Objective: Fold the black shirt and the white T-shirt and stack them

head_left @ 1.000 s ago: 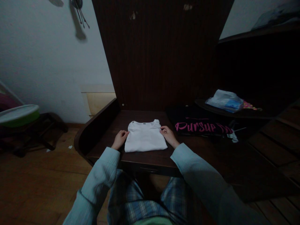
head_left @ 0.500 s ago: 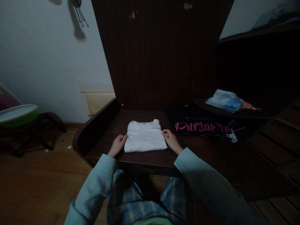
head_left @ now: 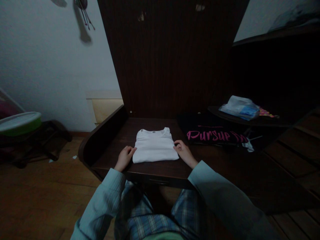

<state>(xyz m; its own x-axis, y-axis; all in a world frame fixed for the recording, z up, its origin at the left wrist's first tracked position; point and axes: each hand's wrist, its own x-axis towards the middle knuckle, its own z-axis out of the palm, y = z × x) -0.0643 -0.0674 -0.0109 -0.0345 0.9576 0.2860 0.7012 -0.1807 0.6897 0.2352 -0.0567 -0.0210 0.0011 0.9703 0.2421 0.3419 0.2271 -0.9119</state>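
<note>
A white T-shirt [head_left: 155, 146] lies folded into a neat rectangle on a dark wooden desktop [head_left: 150, 170], its neckline at the far side. My left hand [head_left: 125, 156] is at the shirt's left edge, thumb and fingers pinched together on the fabric. At the opposite edge, my right hand [head_left: 184, 152] pinches the cloth with its fingers curled. Right of the shirt lies a black cloth [head_left: 215, 135] with pink lettering.
A plastic-wrapped packet [head_left: 240, 107] rests on a low rounded shelf at the right. The desk's raised side panel [head_left: 100, 133] bounds the left. A green-rimmed container [head_left: 21, 123] sits on a stool at far left.
Both hands have slid slightly toward me along the shirt's side edges. The shirt's folded shape and place look the same.
</note>
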